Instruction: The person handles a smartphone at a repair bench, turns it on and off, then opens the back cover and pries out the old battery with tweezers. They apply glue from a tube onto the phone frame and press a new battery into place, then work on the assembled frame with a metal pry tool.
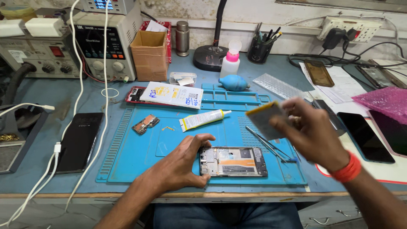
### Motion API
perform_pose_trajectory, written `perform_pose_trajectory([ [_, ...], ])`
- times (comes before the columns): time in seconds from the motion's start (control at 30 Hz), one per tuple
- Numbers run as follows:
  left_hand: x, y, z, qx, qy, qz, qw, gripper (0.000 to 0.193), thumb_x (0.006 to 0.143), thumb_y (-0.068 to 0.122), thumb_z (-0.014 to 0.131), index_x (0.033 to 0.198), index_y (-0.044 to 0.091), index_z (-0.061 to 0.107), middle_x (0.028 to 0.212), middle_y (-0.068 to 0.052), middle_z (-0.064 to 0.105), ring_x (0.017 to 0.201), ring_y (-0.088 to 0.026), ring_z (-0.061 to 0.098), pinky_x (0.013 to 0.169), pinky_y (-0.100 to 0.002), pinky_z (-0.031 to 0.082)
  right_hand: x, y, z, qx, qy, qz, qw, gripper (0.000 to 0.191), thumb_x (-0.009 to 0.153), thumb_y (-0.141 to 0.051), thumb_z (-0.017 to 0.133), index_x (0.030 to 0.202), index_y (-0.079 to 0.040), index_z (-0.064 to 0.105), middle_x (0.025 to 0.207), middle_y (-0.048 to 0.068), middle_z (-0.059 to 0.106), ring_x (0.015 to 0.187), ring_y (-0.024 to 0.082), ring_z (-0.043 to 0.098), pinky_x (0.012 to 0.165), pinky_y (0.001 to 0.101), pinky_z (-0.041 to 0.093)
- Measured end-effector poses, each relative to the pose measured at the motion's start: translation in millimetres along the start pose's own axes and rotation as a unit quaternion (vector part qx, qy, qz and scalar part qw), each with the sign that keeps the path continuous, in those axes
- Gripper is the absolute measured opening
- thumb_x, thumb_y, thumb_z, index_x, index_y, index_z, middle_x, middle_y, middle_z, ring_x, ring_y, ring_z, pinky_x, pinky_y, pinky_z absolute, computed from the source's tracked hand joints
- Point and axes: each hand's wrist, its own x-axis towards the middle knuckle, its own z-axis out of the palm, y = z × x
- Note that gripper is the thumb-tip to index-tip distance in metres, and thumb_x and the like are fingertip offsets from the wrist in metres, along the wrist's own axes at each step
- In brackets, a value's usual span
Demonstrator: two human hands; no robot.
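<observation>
I see the tabletop carrying a blue mat, my landmark. Near the mat's front edge lies an opened phone frame. My left hand cups the frame's left end, fingers curled loosely against it. Above the mat's right part, my right hand is blurred, its fingers pinching a flat yellowish battery in the air. Tweezers lie beneath it, partly hidden. A glue tube lies mid-mat.
</observation>
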Motion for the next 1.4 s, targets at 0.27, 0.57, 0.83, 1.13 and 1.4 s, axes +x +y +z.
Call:
perform_pose_trajectory([
  [0.27, -1.7, 8.0, -3.2, 0.019, 0.006, -0.019, 1.0, 0.088, 0.067, 0.018, 0.087, 0.142, 0.014, 0.04, 0.127, -0.017, 0.053, 0.126, -0.034, 0.052, 0.109, -0.042, 0.045, 49.7, 71.2, 14.4, -0.033, 0.0, 0.038, 0.999, 0.038, 0.097, -0.02, 0.065, 0.134, -0.008, 0.064, 0.098, 0.014, 0.078, 0.081, 0.019, 0.075, 0.068, 0.0352, 0.06],
  [0.57, -2.5, 8.0, -3.1, 0.01, 0.015, -0.001, 1.0, 0.081, 0.071, 0.014, 0.084, 0.141, 0.013, 0.043, 0.134, -0.013, 0.053, 0.13, -0.032, 0.052, 0.111, -0.041, 0.044, 62.9, 113.0, 51.6, -0.119, -0.024, 0.052, 0.991, 0.051, 0.086, -0.03, 0.077, 0.133, -0.013, 0.066, 0.111, 0.021, 0.074, 0.097, 0.03, 0.074, 0.083, 0.041, 0.058],
  [0.83, 0.4, 1.1, 1.3, 0.034, 0.058, 0.087, 0.994, 0.084, 0.071, 0.012, 0.085, 0.143, 0.012, 0.041, 0.139, -0.015, 0.053, 0.131, -0.036, 0.051, 0.111, -0.043, 0.045, 40.8, 75.0, 29.2, -0.215, -0.024, 0.029, 0.976, 0.041, 0.086, -0.032, 0.076, 0.123, -0.014, 0.074, 0.107, 0.017, 0.078, 0.097, 0.031, 0.076, 0.084, 0.0396, 0.058],
  [1.13, -0.7, 6.3, 0.2, -0.011, 0.035, 0.038, 0.999, 0.086, 0.075, 0.01, 0.082, 0.148, 0.016, 0.036, 0.144, -0.015, 0.049, 0.134, -0.035, 0.053, 0.11, -0.042, 0.048, -14.8, 53.1, 18.1, 0.057, -0.059, 0.092, 0.992, 0.038, 0.09, -0.026, 0.071, 0.122, -0.007, 0.075, 0.088, 0.004, 0.08, 0.072, 0.01, 0.066, 0.064, 0.0264, 0.055],
  [1.4, -3.9, 10.3, -1.0, -0.006, 0.06, 0.079, 0.995, 0.094, 0.077, 0.005, 0.081, 0.154, 0.017, 0.029, 0.15, -0.017, 0.044, 0.135, -0.036, 0.052, 0.11, -0.044, 0.047, -32.9, 47.1, 25.3, 0.103, -0.135, 0.178, 0.969, 0.044, 0.081, -0.025, 0.078, 0.121, -0.008, 0.076, 0.083, 0.004, 0.076, 0.072, 0.01, 0.066, 0.059, 0.0284, 0.056],
])
